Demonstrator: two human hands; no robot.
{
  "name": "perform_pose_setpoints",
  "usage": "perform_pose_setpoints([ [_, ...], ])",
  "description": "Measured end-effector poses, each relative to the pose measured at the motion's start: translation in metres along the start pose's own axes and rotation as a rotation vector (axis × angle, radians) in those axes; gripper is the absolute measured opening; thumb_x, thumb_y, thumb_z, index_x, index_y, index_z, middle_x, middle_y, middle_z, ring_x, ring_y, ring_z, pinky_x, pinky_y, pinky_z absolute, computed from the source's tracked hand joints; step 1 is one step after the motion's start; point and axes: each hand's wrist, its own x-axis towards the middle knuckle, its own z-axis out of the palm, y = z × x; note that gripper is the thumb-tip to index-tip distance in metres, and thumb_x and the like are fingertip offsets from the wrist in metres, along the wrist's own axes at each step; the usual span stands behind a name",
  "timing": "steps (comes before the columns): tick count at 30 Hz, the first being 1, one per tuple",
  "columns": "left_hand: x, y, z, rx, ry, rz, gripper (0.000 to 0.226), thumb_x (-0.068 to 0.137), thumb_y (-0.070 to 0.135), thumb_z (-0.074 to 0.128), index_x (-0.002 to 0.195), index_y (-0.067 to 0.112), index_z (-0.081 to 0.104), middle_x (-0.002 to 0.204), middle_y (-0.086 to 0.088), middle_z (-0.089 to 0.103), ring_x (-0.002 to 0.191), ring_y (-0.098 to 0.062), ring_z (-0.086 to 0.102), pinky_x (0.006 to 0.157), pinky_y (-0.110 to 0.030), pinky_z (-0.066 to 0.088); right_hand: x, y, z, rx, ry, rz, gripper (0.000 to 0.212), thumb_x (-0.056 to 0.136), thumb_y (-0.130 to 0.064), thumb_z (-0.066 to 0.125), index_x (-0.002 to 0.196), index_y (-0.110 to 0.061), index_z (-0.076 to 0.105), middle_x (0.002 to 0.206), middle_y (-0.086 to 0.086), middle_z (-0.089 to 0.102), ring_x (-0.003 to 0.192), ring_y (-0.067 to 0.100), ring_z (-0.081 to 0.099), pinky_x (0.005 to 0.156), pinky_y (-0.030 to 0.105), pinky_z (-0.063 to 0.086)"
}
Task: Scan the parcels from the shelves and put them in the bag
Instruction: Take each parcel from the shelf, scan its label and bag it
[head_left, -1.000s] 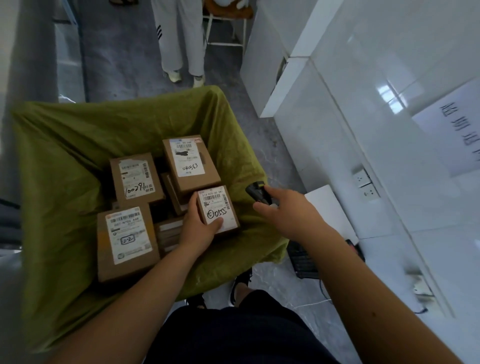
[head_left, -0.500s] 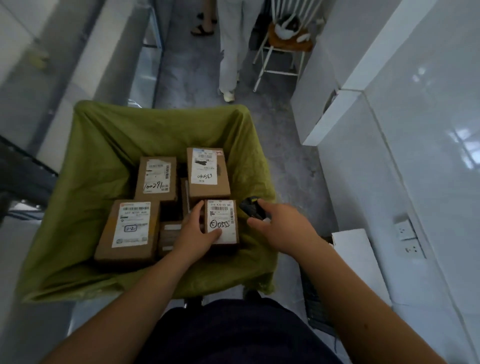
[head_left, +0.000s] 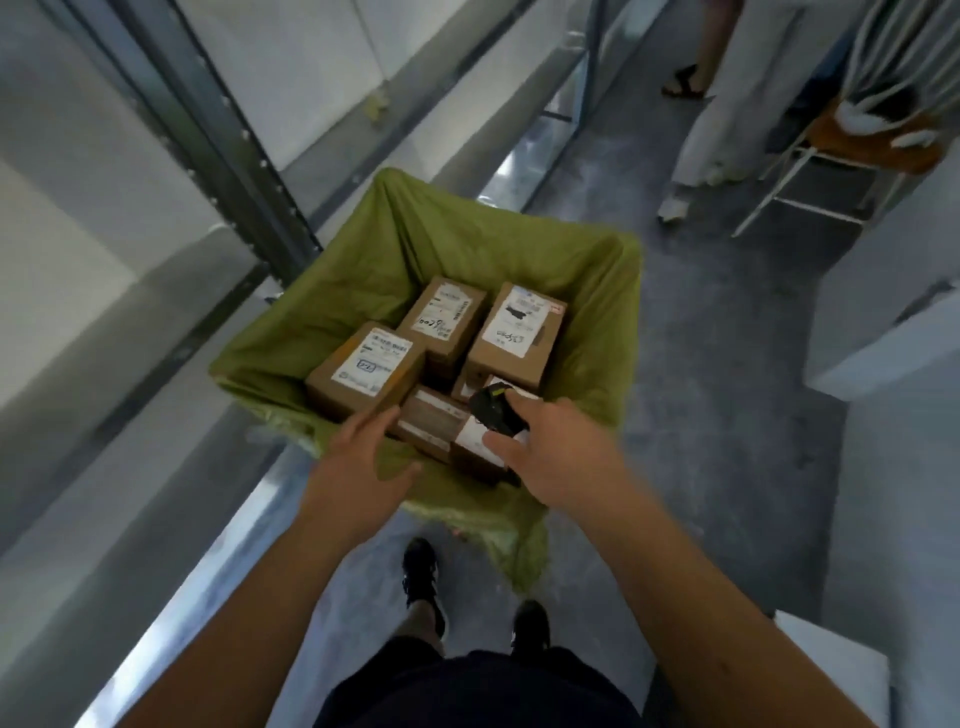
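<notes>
The left hand (head_left: 363, 457), fingers spread and empty, hovers at the bag's (head_left: 332, 291) near edge; the right (head_left: 550, 452) grips the scanner (head_left: 496, 413) over parcels (head_left: 363, 371) inside — drop apparently done, next fetch another from the shelves.

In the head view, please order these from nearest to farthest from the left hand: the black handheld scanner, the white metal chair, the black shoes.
1. Black handheld scanner, just right of the left hand, in the right hand.
2. Black shoes, below, on the floor.
3. White metal chair, far upper right.
</notes>
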Motion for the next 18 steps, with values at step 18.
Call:
perform_pose_setpoints([
  [18, -0.247, -0.095, -0.066, -0.003, 0.487, -0.461, 0.079, 0.09, 0.057, 0.072, 0.158, 0.043, 0.036, 0.166, 0.002, 0.035, 0.15, -0.026, 0.034, 0.121, -0.047, 0.033, -0.101, -0.168, 0.077, -0.023, -0.16, -0.59, 0.071, 0.097, -0.065, 0.054, 0.158, -0.034, 0.037, 0.131, 0.007, 0.061, 0.111, 0.024, 0.059, 0.093, 0.04, 0.053],
])
